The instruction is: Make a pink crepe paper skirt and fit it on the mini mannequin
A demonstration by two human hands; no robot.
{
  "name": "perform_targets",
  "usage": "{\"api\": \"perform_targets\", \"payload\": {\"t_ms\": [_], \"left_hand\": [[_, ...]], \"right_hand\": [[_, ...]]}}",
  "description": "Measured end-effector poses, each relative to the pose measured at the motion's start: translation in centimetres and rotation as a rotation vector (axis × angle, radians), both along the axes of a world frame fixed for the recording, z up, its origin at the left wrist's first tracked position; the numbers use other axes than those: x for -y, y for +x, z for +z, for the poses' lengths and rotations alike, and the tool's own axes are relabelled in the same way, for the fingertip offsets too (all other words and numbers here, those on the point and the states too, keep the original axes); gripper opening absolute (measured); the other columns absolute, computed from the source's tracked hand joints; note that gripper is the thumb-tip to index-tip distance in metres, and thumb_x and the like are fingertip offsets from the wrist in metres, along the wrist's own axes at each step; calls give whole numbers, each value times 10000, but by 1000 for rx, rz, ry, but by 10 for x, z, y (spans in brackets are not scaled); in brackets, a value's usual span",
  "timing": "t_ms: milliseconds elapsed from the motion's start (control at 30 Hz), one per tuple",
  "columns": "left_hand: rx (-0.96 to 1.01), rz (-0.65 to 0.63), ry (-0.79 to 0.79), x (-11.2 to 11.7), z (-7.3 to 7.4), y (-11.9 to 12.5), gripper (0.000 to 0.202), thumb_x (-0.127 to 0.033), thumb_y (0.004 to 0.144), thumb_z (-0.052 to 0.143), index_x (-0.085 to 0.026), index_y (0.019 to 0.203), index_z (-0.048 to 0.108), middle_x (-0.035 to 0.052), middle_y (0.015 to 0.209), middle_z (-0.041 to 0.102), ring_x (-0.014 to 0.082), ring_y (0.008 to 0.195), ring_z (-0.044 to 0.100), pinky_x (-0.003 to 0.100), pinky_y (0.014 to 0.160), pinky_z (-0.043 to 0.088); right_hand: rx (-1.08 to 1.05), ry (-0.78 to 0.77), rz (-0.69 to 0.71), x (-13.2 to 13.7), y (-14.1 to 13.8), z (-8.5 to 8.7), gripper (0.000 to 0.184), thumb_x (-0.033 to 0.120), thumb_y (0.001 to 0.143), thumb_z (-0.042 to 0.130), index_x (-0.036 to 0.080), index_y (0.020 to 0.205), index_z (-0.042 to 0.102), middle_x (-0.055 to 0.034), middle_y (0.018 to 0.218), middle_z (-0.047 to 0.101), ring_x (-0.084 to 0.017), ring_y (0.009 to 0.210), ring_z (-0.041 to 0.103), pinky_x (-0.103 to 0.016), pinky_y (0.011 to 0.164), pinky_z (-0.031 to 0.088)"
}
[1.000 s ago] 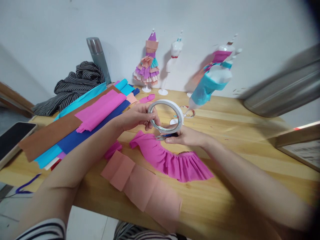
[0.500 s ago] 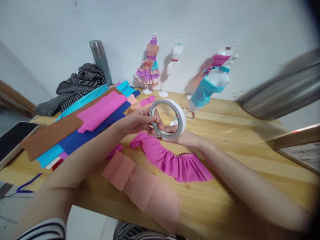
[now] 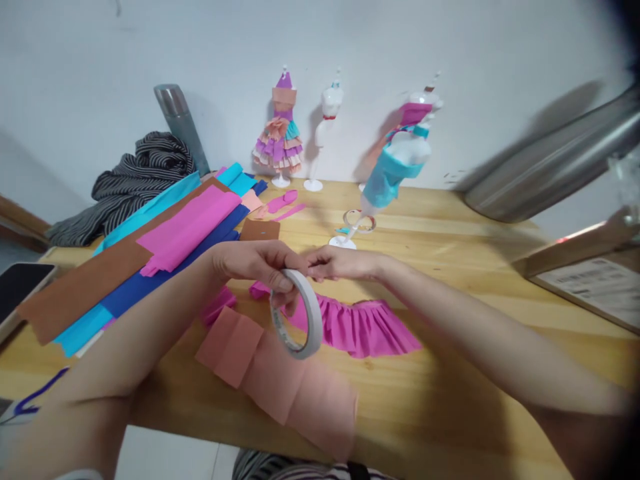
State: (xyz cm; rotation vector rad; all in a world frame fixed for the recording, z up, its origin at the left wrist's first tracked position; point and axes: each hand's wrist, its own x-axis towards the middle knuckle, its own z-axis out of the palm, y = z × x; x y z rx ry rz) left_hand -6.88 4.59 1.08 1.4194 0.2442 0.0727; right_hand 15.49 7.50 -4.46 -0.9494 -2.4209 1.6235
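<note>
Holding the white tape roll (image 3: 315, 323) in the fingers of the left hand (image 3: 257, 260) above the desk (image 3: 465, 300), and curling the fingers of the right hand (image 3: 345, 263) close beside; cannot tell how tightly or around what. Apparently done pleating the right part of the pink ruffle (image 3: 370, 327) below, with the peach strip (image 3: 275, 380) unpleated, nearer, and the tiered dress (image 3: 280, 140) at the far side looking complete.

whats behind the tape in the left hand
Behind the tape, pink ruffle and peach paper show around its rim. The tape and left hand cover part of the ruffle; that part cannot be seen.
</note>
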Motion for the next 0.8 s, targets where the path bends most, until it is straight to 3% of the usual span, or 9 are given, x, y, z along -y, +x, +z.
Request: {"api": "perform_targets", "payload": {"t_ms": [100, 200, 333, 533, 667, 800], "left_hand": [[-81, -25, 23, 7, 11, -2, 310, -443, 808, 712, -134, 818, 730, 87, 691, 709, 123, 532, 556, 211, 500, 456], [-125, -5, 29, 13, 11, -9, 326, -455, 811, 702, -131, 775, 715, 70, 644, 667, 108, 521, 504, 202, 481, 422], [-183, 133, -17, 17, -1, -20, 344, -471, 790, 721, -131, 757, 680, 33, 614, 624, 90, 508, 480, 189, 483, 399], [-225, 141, 31, 21, -19, -24, 382, -496, 805, 696, -117, 775, 658, 43, 660, 639, 89, 531, 488, 189, 510, 395], [-274, 154, 229, 29, -10, -21, 386, -498, 838, 645, -119, 766, 623, 22, 642, 581, 110, 577, 485, 202, 528, 372], [-370, 39, 558, 41, 5, -10, 287, -396, 887, 592, -133, 787, 645, -1, 636, 539, 110, 594, 467, 201, 535, 344]], "right_hand": [[38, -31, 18, 0, -1, 2, 174, 285, 853, 551, 146, 762, 603, 12, 645, 539, -90, 550, 443, -206, 474, 352], [47, -38, 14, 0, -1, 1, 173, 256, 865, 523, 155, 731, 563, 18, 628, 529, -78, 519, 423, -195, 456, 337], [55, -54, 19, 1, 1, 0, 152, 239, 882, 503, 148, 790, 582, 15, 643, 549, -74, 502, 433, -195, 452, 337], [67, -59, 16, 4, 1, 2, 184, 235, 907, 455, 144, 809, 581, 17, 632, 550, -72, 467, 409, -202, 429, 313], [73, -10, 8, 6, 1, 3, 180, 218, 891, 458, 148, 774, 574, 16, 632, 547, -80, 494, 433, -204, 452, 334], [84, 83, 16, 10, -2, 5, 179, 201, 868, 493, 145, 731, 594, 5, 636, 568, -95, 554, 483, -215, 514, 362]]}}
